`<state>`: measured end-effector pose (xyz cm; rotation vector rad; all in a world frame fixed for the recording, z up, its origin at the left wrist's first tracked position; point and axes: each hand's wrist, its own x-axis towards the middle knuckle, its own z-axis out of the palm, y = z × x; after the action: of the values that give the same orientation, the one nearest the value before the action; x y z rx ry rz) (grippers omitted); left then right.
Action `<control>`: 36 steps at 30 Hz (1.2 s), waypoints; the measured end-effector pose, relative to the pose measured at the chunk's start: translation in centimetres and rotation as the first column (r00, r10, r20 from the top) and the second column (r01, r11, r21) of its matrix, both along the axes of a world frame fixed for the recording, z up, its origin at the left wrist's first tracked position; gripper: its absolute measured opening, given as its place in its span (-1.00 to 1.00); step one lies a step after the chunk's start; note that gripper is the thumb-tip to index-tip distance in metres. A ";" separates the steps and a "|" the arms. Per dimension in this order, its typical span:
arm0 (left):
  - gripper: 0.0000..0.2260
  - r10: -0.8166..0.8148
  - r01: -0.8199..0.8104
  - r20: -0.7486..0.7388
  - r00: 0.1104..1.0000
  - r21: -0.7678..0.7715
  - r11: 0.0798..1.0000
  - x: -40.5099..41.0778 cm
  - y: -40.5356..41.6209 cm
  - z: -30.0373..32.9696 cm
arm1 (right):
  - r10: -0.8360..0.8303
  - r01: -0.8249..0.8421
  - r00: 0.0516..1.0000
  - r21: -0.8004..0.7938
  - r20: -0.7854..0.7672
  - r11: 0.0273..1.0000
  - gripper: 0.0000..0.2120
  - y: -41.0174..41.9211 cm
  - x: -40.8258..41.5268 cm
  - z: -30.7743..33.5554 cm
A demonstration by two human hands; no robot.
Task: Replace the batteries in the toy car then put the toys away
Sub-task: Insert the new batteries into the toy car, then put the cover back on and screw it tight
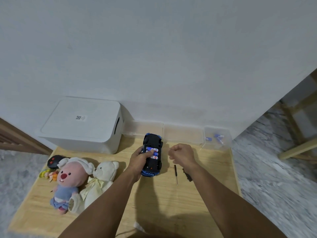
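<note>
A blue toy car (153,143) lies upside down on the wooden table (154,200), its battery bay uncovered with batteries (154,157) inside. My left hand (139,160) grips the car's left side, thumb pressing on the batteries. My right hand (182,154) hovers to the right of the car, fingers curled, nothing visible in it. A small screwdriver (176,174) and the black battery cover (187,174) lie on the table below the right hand.
A white lidded storage box (82,124) stands at the back left. Clear plastic trays (182,133) line the wall; the rightmost (217,137) holds blue batteries. A pink plush (68,182), white bear (101,179), black remote (53,161) and small figure (48,174) lie at the left.
</note>
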<state>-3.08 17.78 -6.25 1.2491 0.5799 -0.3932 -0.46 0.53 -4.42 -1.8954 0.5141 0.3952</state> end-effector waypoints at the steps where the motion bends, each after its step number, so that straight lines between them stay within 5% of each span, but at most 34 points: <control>1: -0.76 0.014 -0.015 -0.021 1.000 -0.010 1.000 -0.1 0.1 -0.2 | 0.030 -0.028 0.999 -0.090 0.020 0.996 -0.91 -0.8 0.1 -0.3; 6: -0.74 0.073 -0.078 -0.096 0.993 -0.043 0.996 -1.0 0.7 -1.1 | 0.196 -0.176 0.981 -0.456 -0.002 0.873 -0.88 -4.5 -0.5 -1.9; 10: -0.70 0.106 -0.115 -0.142 0.984 -0.061 0.991 -1.5 0.9 -1.3 | 0.230 -0.202 0.973 -0.564 -0.021 0.800 -0.87 -6.3 -1.3 -2.5; 14: -0.70 0.101 -0.113 -0.161 0.982 -0.069 0.991 -1.7 0.6 -1.4 | 0.322 -0.373 0.925 -0.635 -0.201 0.676 -0.56 -6.6 -2.5 -2.3; 18: -0.71 0.082 -0.098 -0.164 0.983 -0.089 0.991 -1.8 -0.1 -1.3 | 0.316 -0.408 0.912 -0.670 -0.262 0.621 -0.50 -6.1 -3.7 -2.7; 27: -0.67 0.067 -0.102 -0.202 0.977 -0.168 0.980 -1.8 -1.2 -0.7 | 0.211 -0.228 0.973 -0.497 -0.091 0.837 -0.86 -6.3 -2.9 -2.1; 30: -0.64 0.068 -0.107 -0.191 0.979 -0.201 0.974 -1.7 -1.4 -0.5 | 0.040 -0.042 0.999 -0.166 -0.013 0.985 -0.89 -5.1 -2.0 0.0; 32: -0.61 0.058 -0.097 -0.181 0.982 -0.215 0.972 -1.6 -1.7 -0.1 | -0.047 0.049 0.998 0.064 -0.030 0.997 -0.85 -4.0 -1.5 1.6; 36: -0.60 0.033 -0.067 -0.154 0.988 -0.225 0.972 -1.2 -2.2 0.6 | -0.049 0.049 0.999 0.169 -0.008 0.984 -0.83 -1.7 -0.8 3.1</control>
<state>-4.26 15.56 -5.69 0.9861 0.6723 -0.4999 -1.30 -1.20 -1.31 -1.7151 0.5124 0.3977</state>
